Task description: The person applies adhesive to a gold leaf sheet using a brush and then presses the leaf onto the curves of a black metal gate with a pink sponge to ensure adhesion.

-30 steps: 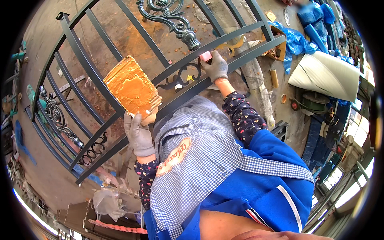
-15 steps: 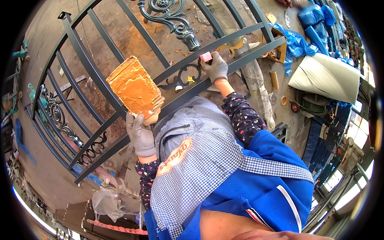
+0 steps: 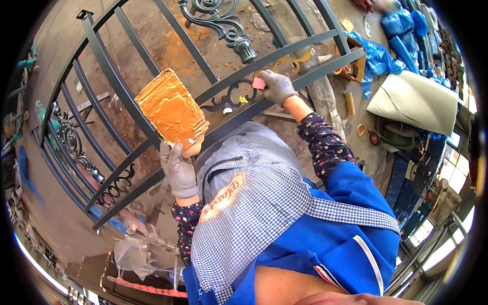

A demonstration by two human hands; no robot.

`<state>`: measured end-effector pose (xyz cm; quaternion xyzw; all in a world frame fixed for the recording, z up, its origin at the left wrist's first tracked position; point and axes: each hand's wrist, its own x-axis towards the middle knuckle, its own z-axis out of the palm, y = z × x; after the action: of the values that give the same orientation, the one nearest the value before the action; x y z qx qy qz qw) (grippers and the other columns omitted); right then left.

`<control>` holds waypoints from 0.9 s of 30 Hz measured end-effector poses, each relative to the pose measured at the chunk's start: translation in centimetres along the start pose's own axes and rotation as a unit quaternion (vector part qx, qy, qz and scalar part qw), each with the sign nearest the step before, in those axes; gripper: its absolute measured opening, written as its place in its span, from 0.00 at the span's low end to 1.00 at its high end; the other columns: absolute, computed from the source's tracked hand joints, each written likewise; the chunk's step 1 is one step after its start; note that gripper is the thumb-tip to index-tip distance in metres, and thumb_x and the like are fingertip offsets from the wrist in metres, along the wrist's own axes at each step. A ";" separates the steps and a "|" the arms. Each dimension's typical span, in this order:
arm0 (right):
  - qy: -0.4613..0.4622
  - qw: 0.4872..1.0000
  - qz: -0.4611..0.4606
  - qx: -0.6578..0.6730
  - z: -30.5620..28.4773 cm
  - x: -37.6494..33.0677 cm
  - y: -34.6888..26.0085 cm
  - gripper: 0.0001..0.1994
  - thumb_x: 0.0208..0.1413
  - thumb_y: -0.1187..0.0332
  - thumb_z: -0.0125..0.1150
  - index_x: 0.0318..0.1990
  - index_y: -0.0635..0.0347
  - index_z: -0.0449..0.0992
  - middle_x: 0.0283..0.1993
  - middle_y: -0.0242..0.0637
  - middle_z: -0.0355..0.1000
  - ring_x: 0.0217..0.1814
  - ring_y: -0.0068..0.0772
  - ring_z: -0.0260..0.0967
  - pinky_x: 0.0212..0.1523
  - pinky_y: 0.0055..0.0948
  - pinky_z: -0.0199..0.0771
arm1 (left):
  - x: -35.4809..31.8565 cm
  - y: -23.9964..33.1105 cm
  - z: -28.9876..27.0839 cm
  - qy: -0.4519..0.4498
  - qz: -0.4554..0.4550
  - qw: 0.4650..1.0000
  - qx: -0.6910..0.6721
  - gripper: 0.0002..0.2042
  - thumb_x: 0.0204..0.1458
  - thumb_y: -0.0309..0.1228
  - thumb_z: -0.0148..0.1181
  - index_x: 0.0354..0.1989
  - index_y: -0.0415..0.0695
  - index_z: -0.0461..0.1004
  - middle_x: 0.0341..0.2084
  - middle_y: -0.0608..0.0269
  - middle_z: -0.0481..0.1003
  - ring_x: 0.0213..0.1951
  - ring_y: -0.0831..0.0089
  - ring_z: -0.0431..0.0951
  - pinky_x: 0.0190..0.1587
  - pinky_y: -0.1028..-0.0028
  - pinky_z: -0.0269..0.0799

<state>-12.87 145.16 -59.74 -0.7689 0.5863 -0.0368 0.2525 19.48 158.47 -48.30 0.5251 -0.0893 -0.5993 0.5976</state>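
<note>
In my gloved left hand (image 3: 179, 173) is the lower edge of a board (image 3: 170, 108) thickly smeared with orange paste. Its fingers close on that edge, above the lower rail. My gloved right hand (image 3: 279, 88) pinches a small pink block (image 3: 259, 83), possibly a sponge; its material cannot be told. That block sits beside the black scrollwork (image 3: 236, 96) set between two dark bars of a metal railing (image 3: 300, 78). Whether the block touches the metal is unclear. A yellow-gold scroll (image 3: 284, 60) lies right of the black one, partly behind the hand.
More dark bars and a cast ornament (image 3: 223, 28) extend across the upper left. To the right lie a cardboard box (image 3: 356, 63), blue plastic sheeting (image 3: 378, 56), a large off-white roll (image 3: 417, 101) and a green reel (image 3: 399, 134). Orange crumbs dot the floor.
My right hand has shifted slightly right and down with the pink block, uncovering more of the black scroll. The left hand and the board have barely moved.
</note>
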 end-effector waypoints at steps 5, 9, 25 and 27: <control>-0.087 0.990 -0.041 -0.105 -3.6 0.8 1.9 0.16 0.47 0.70 0.61 0.46 0.52 0.73 0.48 0.39 0.74 0.49 0.47 0.75 0.47 0.43 0.75 | -0.1 -0.2 0.0 0.008 0.008 1.000 -0.003 0.23 0.55 0.26 0.57 0.61 0.40 0.67 0.56 0.58 0.73 0.55 0.66 0.75 0.57 0.69 0.73; -0.027 0.999 -0.020 -0.018 -3.0 1.0 0.4 0.17 0.47 0.70 0.62 0.47 0.51 0.73 0.48 0.39 0.74 0.49 0.48 0.75 0.47 0.43 0.75 | -0.1 -0.4 0.1 0.018 0.013 1.000 -0.004 0.23 0.55 0.26 0.57 0.61 0.39 0.67 0.55 0.58 0.73 0.55 0.66 0.75 0.57 0.69 0.72; 0.073 0.989 0.128 -0.018 -2.0 1.2 2.2 0.20 0.50 0.53 0.68 0.46 0.52 0.73 0.44 0.43 0.76 0.49 0.49 0.74 0.47 0.44 0.74 | 0.2 -0.5 -0.2 -0.005 0.013 1.000 -0.017 0.23 0.55 0.27 0.59 0.60 0.39 0.68 0.54 0.58 0.74 0.54 0.67 0.76 0.57 0.70 0.73; 0.075 0.988 0.131 -0.041 -2.1 0.8 2.5 0.20 0.50 0.52 0.68 0.46 0.52 0.73 0.45 0.43 0.75 0.50 0.49 0.74 0.47 0.45 0.74 | 0.2 -0.5 -0.1 -0.005 0.015 1.000 -0.020 0.22 0.55 0.26 0.59 0.60 0.39 0.68 0.54 0.58 0.74 0.54 0.67 0.76 0.57 0.70 0.73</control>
<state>-15.56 143.22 -59.23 -0.6900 0.7003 -0.0373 0.1789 19.32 158.52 -48.82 0.5086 -0.0882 -0.5943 0.6167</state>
